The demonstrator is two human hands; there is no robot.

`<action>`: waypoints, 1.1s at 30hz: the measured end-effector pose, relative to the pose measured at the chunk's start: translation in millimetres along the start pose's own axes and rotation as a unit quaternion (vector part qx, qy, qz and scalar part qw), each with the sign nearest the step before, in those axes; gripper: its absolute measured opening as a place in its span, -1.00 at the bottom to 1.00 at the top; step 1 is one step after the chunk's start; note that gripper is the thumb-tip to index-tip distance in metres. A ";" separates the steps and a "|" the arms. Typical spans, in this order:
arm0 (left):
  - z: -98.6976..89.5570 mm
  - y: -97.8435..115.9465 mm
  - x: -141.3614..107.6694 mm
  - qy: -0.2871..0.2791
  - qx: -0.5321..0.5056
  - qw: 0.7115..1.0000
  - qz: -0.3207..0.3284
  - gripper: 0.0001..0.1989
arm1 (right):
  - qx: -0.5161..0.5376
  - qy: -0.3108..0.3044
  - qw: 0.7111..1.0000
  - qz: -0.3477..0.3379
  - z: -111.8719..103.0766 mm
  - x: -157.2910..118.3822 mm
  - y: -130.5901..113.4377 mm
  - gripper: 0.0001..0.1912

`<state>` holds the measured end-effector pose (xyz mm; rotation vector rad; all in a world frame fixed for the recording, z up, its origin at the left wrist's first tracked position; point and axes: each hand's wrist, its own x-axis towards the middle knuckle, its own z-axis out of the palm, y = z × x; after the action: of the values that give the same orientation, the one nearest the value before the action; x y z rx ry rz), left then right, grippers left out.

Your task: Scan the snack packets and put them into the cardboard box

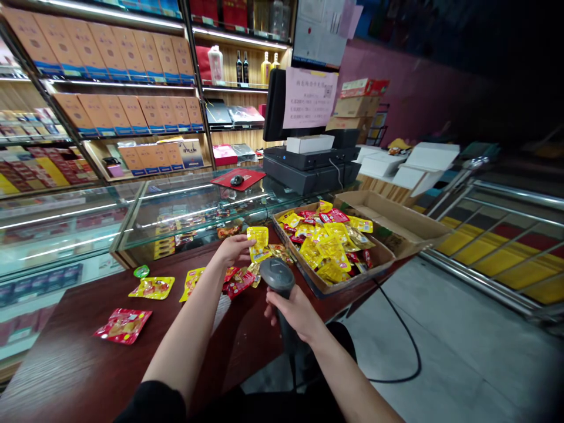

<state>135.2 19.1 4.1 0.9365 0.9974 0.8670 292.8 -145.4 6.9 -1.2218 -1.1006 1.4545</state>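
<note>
Yellow packet (258,242): one, pinched by its near edge in the left hand (233,249), between scanner and glass case. Scanner (277,275): dark grey, handle wrapped by the right hand (293,311), head standing before some loose packets. Carton (370,272): open, just right of the scanner, heaped with yellow and red pouches (332,247). Counter (83,370): dark red; bears a red sachet (124,326), green wrapper (141,271) and a loose pile (240,283), partly hidden by the left forearm. Beyond: glass case (189,205), mouse (237,180) on red mat (222,176), monitor (274,108). Floor, right: looped cable (412,341), metal rail (497,241).
</note>
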 end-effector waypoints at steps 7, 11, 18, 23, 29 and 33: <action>18.0 4.1 -4.8 -0.050 0.023 0.998 0.026 -0.60 | 0.005 0.134 0.986 -0.094 -24.6 40.6 -29.0 -0.77; 41.3 14.8 7.9 -0.064 0.034 0.996 0.051 -0.62 | 0.064 0.121 0.988 -0.066 -45.8 62.7 -51.2 -0.79; 128.5 48.4 44.7 -0.089 0.071 0.989 0.093 -0.61 | 0.026 0.166 0.980 -0.107 -112.7 59.9 -99.0 -0.80; 216.5 50.5 59.4 -0.120 0.099 0.981 0.115 -0.65 | -0.002 0.232 0.968 -0.099 -182.1 40.5 -125.1 -0.79; 284.2 23.4 61.3 -0.179 0.147 0.967 0.109 -0.65 | 0.026 0.279 0.958 -0.065 -244.6 22.8 -124.1 -0.79; 287.8 19.3 63.4 -0.160 0.157 0.969 0.101 -0.66 | 0.036 0.268 0.959 -0.086 -257.0 29.3 -117.2 -0.80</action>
<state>421.6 16.8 75.9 1.4205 0.7772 0.7048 555.9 -75.7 87.7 -1.3275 -0.7509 0.9410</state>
